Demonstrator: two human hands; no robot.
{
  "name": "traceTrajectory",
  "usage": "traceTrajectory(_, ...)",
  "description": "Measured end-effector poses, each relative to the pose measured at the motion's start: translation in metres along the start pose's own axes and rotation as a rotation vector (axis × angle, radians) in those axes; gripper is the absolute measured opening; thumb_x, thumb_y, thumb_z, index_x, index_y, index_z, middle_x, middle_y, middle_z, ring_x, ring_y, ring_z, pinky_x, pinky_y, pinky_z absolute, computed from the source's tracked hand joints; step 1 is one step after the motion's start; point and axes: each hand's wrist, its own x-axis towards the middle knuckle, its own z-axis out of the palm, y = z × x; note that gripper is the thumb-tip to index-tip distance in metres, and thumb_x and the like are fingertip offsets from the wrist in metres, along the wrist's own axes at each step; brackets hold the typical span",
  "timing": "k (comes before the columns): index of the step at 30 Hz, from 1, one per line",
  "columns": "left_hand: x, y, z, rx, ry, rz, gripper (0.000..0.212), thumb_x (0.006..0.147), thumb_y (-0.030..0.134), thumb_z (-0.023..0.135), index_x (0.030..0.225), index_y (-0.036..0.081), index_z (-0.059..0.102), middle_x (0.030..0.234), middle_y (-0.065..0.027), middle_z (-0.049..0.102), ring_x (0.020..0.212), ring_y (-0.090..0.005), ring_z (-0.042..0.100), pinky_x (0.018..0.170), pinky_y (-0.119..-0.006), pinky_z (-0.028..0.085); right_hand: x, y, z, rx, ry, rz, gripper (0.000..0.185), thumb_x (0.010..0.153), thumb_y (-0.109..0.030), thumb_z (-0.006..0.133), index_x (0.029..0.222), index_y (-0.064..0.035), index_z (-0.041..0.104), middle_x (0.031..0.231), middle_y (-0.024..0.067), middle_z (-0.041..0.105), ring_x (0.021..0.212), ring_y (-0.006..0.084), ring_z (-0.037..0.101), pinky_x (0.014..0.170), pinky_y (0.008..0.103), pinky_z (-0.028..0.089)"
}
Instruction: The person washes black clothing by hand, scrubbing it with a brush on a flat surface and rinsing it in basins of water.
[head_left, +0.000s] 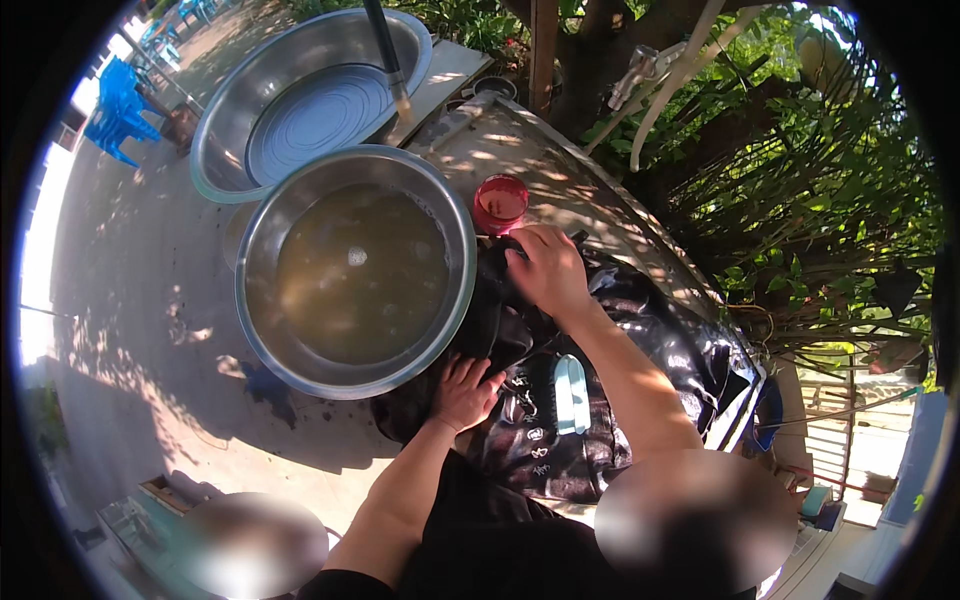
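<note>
A wet black garment (517, 442) with pale printed marks lies spread over a stone ledge. My left hand (466, 394) rests on the dark cloth with its fingers apart, just below the rim of a steel basin (459, 300) of murky water. Higher up, my right hand (551, 270) lies over the cloth, fingers bent; whether they grip it cannot be told. Just above that hand stands a red plastic container (501, 204). A light blue scrubbing brush (571, 395) lies on the garment between my two forearms.
A larger steel basin (225, 127) stands behind the first, beneath a dark pipe (384, 45). A metal tap (634, 75) and a pale hose (660, 97) hang at the upper right beside dense foliage. Blue plastic chairs (120, 109) stand at the far left. The ledge (540, 165) is dappled with sunlight.
</note>
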Motion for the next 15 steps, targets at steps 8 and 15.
traceTrajectory(8,-0.003,-0.005,-0.003,-0.012,-0.033,-0.002,0.034,0.081,0.034,0.064,0.113,0.029,0.073,0.125,0.0008,0.059,0.119,-0.0218,0.048,0.111,-0.046,0.031,0.11,0.041,0.077,-0.42,-0.971,0.215,0.037,0.079,-0.03,0.072,0.111,-0.0109,0.07,0.104,0.0144,0.073,0.099,0.0329,0.069,0.085,0.0421,0.054)
traceTrajectory(15,-0.004,-0.004,-0.003,-0.02,-0.026,0.008,0.033,0.086,0.035,0.061,0.117,0.028,0.072,0.127,-0.0002,0.058,0.121,-0.0226,0.046,0.112,-0.049,0.029,0.109,0.068,0.099,-0.283,-1.03,0.364,0.03,0.083,-0.028,0.069,0.104,-0.0064,0.071,0.101,0.019,0.071,0.094,0.0349,0.069,0.082,0.042,0.055)
